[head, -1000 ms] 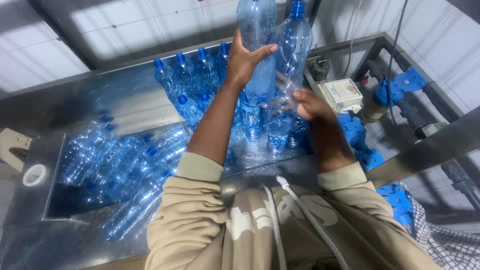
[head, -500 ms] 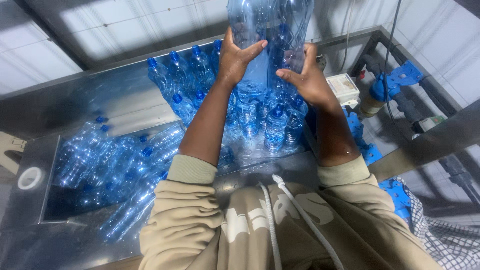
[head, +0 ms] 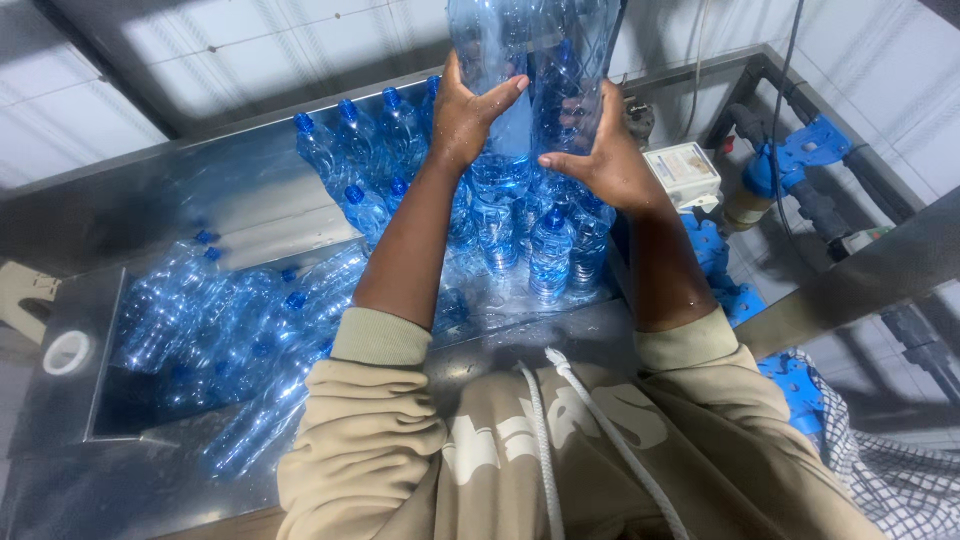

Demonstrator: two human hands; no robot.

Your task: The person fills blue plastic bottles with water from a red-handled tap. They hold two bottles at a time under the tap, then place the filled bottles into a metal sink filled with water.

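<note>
Item 1: your left hand point(head: 468, 115), raised near the top of the view, fingers wrapped round the left side of the clear plastic bottles point(head: 530, 60), thumb laid across their front.

Item 2: your right hand point(head: 597, 150), opposite, palm pressed to the right side of the same bottles, thumb pointing left. Both hands squeeze the bottles between them; the bottles are held upright, above the table, their tops cut off by the frame edge. How many you hold cannot be told exactly; at least 2.

Item 3: standing bottles with blue caps point(head: 545, 250), upright on the steel table point(head: 240, 200), directly beneath your hands and running back-left in a row.

Item 4: heap of bottles lying on their sides point(head: 230, 330), in the sunken steel bin point(head: 60, 410) to your left.

Item 5: white roll of tape point(head: 68, 352), on the bin's left rim.

Item 6: small white box point(head: 682, 172), just right of your right hand.

Item 7: blue pipe fittings point(head: 800, 150), far right, beyond the table.
</note>
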